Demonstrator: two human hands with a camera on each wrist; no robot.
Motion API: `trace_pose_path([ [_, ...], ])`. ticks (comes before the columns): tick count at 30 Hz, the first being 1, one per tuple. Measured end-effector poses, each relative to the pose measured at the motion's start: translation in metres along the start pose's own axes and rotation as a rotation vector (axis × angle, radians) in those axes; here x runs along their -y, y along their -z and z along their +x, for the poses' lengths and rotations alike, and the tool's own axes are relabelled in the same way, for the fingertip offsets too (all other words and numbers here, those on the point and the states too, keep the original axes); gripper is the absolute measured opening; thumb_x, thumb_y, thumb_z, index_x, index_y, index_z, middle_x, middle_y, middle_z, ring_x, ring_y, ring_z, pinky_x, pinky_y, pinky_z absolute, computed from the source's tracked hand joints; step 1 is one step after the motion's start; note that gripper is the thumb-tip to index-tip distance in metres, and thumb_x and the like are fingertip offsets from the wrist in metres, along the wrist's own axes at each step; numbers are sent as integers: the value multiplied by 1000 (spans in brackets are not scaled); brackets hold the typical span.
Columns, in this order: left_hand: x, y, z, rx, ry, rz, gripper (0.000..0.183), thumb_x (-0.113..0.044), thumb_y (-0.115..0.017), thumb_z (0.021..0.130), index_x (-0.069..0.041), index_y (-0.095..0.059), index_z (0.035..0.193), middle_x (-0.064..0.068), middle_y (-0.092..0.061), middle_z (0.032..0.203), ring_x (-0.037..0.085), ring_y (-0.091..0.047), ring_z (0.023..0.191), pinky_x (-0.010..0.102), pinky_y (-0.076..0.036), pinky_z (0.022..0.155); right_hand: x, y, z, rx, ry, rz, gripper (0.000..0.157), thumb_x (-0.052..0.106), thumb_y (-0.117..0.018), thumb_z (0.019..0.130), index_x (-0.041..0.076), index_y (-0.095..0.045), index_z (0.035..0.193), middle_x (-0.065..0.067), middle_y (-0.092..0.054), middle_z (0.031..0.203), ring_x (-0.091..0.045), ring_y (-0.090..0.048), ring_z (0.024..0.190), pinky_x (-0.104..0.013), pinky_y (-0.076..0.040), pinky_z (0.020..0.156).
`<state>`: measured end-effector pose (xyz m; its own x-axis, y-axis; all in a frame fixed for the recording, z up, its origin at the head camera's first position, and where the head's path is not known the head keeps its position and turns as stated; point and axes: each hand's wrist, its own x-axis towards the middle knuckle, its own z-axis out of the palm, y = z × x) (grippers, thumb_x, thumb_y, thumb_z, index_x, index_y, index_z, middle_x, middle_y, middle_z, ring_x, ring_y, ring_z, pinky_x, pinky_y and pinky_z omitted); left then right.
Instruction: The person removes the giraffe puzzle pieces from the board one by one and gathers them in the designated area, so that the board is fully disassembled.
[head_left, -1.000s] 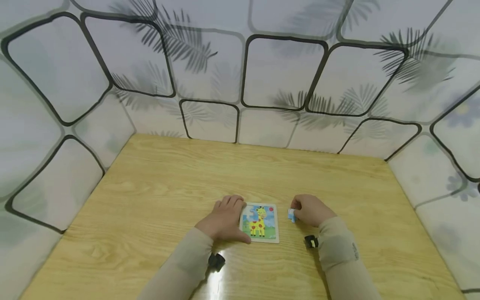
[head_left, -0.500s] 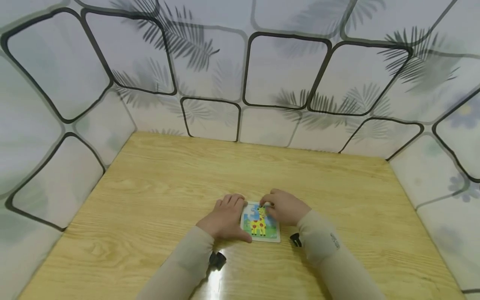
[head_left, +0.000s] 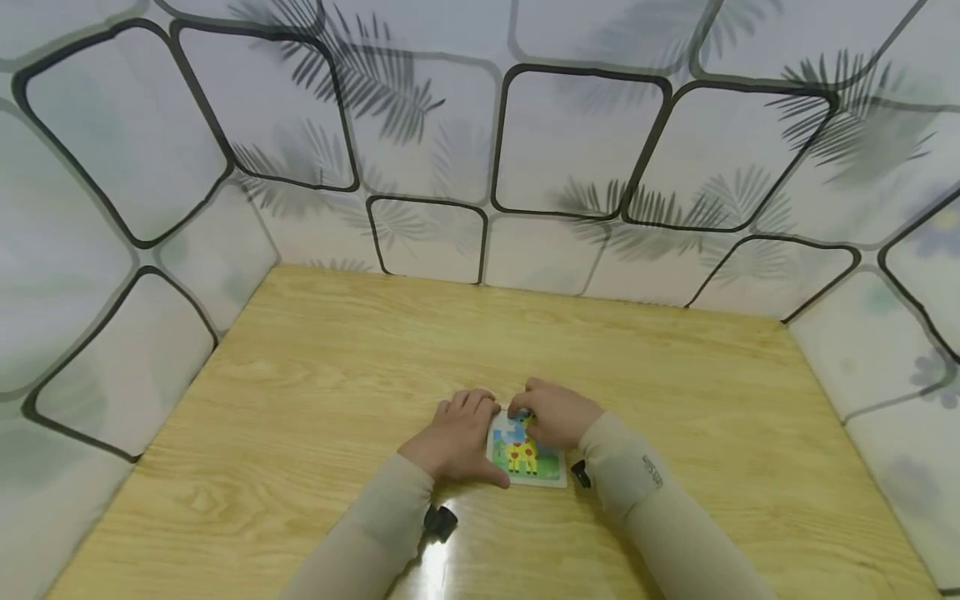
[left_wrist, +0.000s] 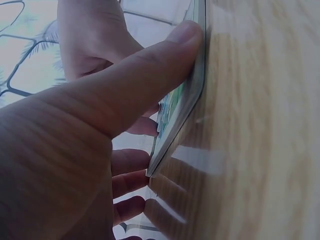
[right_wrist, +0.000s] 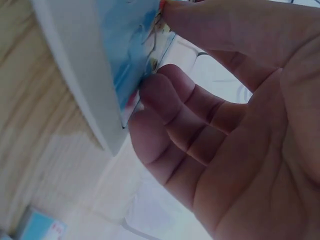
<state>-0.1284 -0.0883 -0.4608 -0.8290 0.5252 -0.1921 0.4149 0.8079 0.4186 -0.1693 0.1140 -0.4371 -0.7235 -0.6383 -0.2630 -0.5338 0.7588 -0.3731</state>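
A jigsaw puzzle board point(head_left: 522, 458) with a white frame and a giraffe picture lies flat on the table. My left hand point(head_left: 459, 437) holds its left side, the thumb point(left_wrist: 165, 55) on the near edge and the fingers along the far left corner. Over the board's upper part is my right hand point(head_left: 558, 414), its thumb and fingers bent together at the blue area by the giraffe's head. The puzzle piece it carried is mostly hidden behind the fingers. In the right wrist view, the other fingertips point(right_wrist: 150, 132) lie against the board's edge.
The wooden table point(head_left: 360, 350) spreads around the board. Patterned fabric walls point(head_left: 420, 242) stand along its back and sides. A small blue thing with red marks point(right_wrist: 42, 225) shows at the right wrist view's lower left; its kind is unclear.
My right hand has carried the blue puzzle piece leftward from the table beside the board to the board's upper part. The left hand has stayed in place on the board.
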Motion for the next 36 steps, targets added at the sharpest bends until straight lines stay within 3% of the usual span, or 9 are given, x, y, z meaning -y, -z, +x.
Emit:
trace_pose_path([
  [12,0,2,0,0,0,-26,102,-65,-85,67,-10,-44,142,7,-40,147,29,-33,135,49,-33,108,0,0,6,76,-76,88,29,6,-71,87,16,-67,114,1,-52,99,-15,-52,86,-36,-49,84],
  [15,0,2,0,3,-2,-26,102,-66,-84,67,-10,-44,142,7,-40,147,29,-33,135,49,-33,107,0,-1,7,83,-78,112,35,3,-69,85,17,-66,117,1,-53,101,-16,-52,87,-37,-48,84],
  [19,0,3,1,2,-4,-22,103,-65,-84,67,-9,-43,143,8,-40,146,30,-33,135,49,-33,106,-1,0,5,69,-64,136,43,1,-69,82,21,-67,120,0,-53,101,-17,-53,87,-38,-48,83],
  [29,-3,2,0,4,-9,-40,101,-64,-85,68,-9,-44,142,8,-40,145,30,-34,133,49,-33,107,-2,0,3,36,-33,179,34,-3,-72,80,20,-65,103,-2,-50,97,-18,-52,87,-39,-48,81],
  [36,-3,2,0,-2,-5,-36,101,-64,-85,68,-9,-44,142,8,-40,146,29,-34,134,48,-33,107,-9,-4,-1,-25,52,201,29,0,-72,84,20,-68,104,0,-54,97,-15,-52,83,-34,-46,76],
])
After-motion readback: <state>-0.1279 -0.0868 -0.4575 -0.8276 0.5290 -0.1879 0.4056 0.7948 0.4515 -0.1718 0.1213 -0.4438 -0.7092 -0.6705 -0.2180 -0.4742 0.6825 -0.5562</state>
